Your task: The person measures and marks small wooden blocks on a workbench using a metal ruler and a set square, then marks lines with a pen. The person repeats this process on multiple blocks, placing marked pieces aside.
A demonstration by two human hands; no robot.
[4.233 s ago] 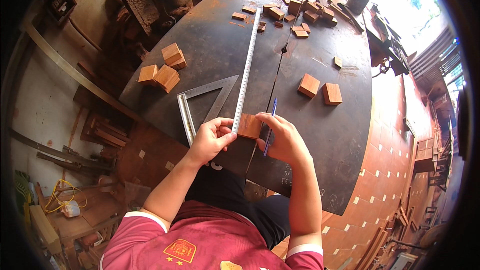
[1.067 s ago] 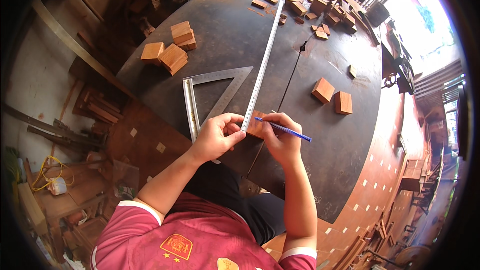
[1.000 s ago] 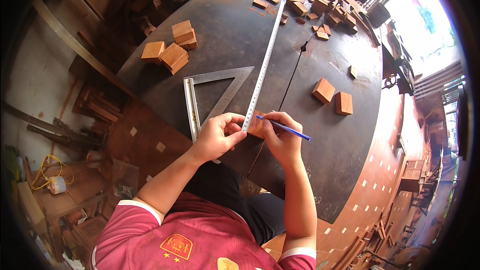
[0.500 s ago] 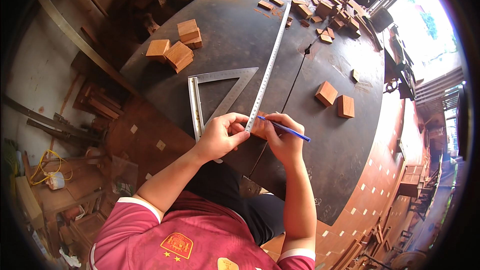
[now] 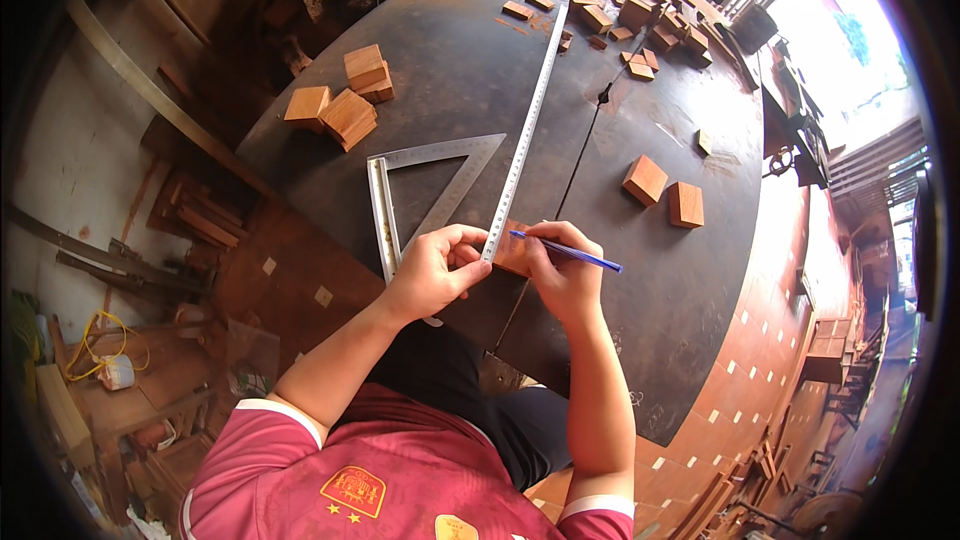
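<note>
My left hand [image 5: 437,270] is closed, pinching the near end of a long metal ruler [image 5: 527,130] that stretches away across the dark table. Under and beside that end lies a reddish wooden block [image 5: 513,250], partly hidden by my fingers. In my right hand [image 5: 567,275] a blue pen [image 5: 590,259] is gripped, its tip over the block close to the ruler's edge. A metal triangle square [image 5: 430,151] with a thick white-silver base lies left of the ruler, its lower end next to my left hand.
Several wooden blocks [image 5: 349,118] sit at the table's left, and two more blocks [image 5: 645,180] to the right. A heap of small wood pieces [image 5: 640,0] covers the far end. A dark slot [image 5: 588,150] runs along the table [image 5: 660,310].
The view has shifted slightly, so the table things appear a little up and left. Both hands keep their grips; the pen looks slightly flatter, its tip still by the ruler.
</note>
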